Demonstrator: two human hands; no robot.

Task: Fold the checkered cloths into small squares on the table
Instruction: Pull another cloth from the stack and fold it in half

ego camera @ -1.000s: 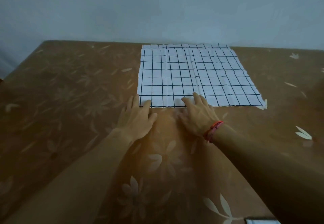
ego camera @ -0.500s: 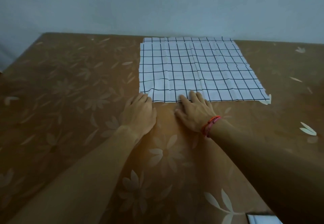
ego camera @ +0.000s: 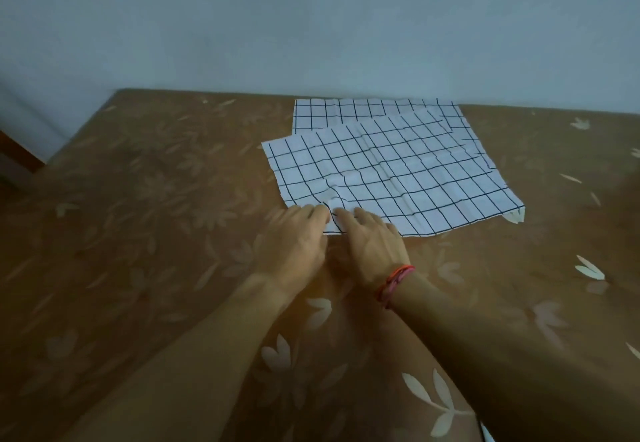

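Top cloth: the top cloth (ego camera: 398,171) lies spread but skewed on the surface (ego camera: 156,199), its left corner swung out past the one beneath and its near edge running at a slant toward you.
Lower cloth: the lower cloth (ego camera: 346,112) lies flat against the far edge by the wall, showing only along the back and at the right side.
Left hand: your left hand (ego camera: 294,244) sits at the top cloth's near edge close to its left corner, fingers curled down. The tips are hidden, so I cannot tell whether they pinch the cloth.
Right hand: your right hand (ego camera: 375,244) is just beside the left, fingers fairly straight and lying on the same edge, holding nothing.
Pucker: the cloth rises in a small ridge just beyond your fingertips.
Wrist: a red bracelet (ego camera: 394,284) on your right.
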